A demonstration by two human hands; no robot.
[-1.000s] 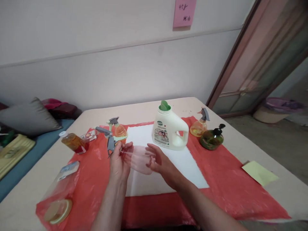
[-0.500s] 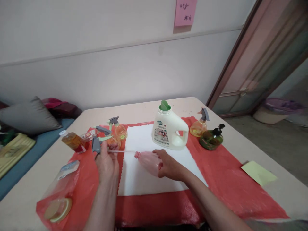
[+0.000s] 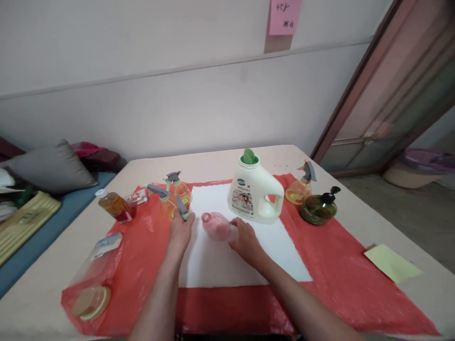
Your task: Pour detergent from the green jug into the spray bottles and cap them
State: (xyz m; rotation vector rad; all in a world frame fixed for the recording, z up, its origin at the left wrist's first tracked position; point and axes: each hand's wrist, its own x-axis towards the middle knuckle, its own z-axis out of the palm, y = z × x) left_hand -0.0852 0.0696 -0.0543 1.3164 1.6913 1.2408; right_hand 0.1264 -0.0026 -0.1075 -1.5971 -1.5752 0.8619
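Observation:
My left hand (image 3: 181,232) is closed around a grey spray trigger head (image 3: 182,207) at the left edge of the white cloth (image 3: 245,265). Its dip tube cannot be made out. To the right, my right hand (image 3: 247,241) grips the base end of a pink translucent bottle (image 3: 216,226). The bottle is tilted, its uncapped neck toward the left and apart from the spray head. Behind it stands a cream detergent jug (image 3: 245,192) with a green spout. Two orange spray bottles stand just beyond my left hand, one of them (image 3: 183,190) farther back.
On the right are another spray bottle (image 3: 298,190), a green pump bottle (image 3: 317,210) and a yellow note (image 3: 392,263). A capped amber bottle (image 3: 115,206) and a clear jar lying on its side with a gold lid (image 3: 91,303) are on the left. Red sheeting (image 3: 227,308) covers the table.
My left hand has turned the spray head and brought it right; its tube no longer shows. The pink bottle has swung so its neck points more toward me. The view shifted slightly.

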